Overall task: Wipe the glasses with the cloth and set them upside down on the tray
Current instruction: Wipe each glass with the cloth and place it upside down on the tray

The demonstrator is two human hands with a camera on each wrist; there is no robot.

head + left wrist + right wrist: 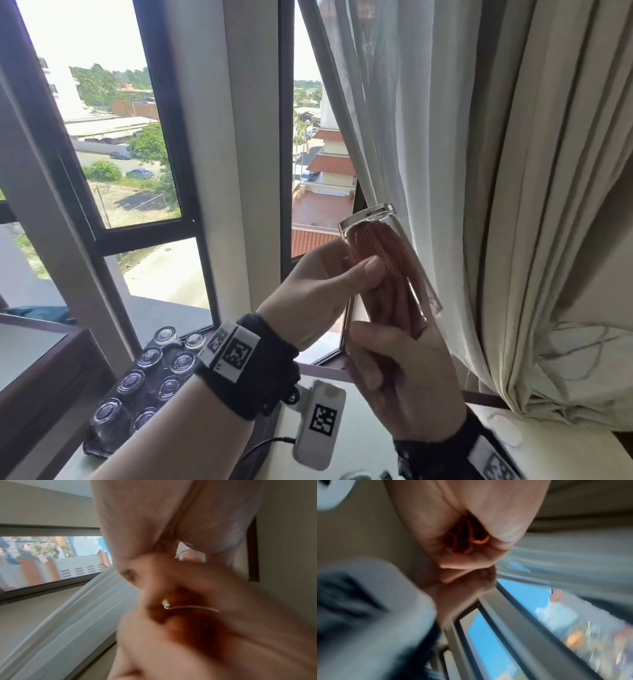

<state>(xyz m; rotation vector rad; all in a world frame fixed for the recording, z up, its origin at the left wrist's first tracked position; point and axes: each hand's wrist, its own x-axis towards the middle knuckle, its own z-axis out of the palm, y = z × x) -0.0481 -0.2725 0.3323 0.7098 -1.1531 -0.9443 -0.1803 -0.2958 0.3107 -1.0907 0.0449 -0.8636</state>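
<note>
A tall clear glass point(409, 274) is held up in front of the window, tilted, with its thick base pointing up and left. An orange-red cloth point(378, 253) is stuffed inside it and fills most of its length. My left hand point(342, 277) grips the glass at mid-height, thumb across the front. My right hand point(387, 370) is curled round the lower end, where the cloth point(465, 539) bunches in the palm. Both wrist views are blurred; the glass rim point(188, 607) shows as a bright arc. A dark tray point(92, 448) at lower left holds several upside-down glasses point(147, 356).
A pale curtain point(513, 205) hangs right behind the raised glass. The dark window frame point(178, 171) and sill run across the back. A white tagged device point(320, 428) with a cable lies on the table below my hands.
</note>
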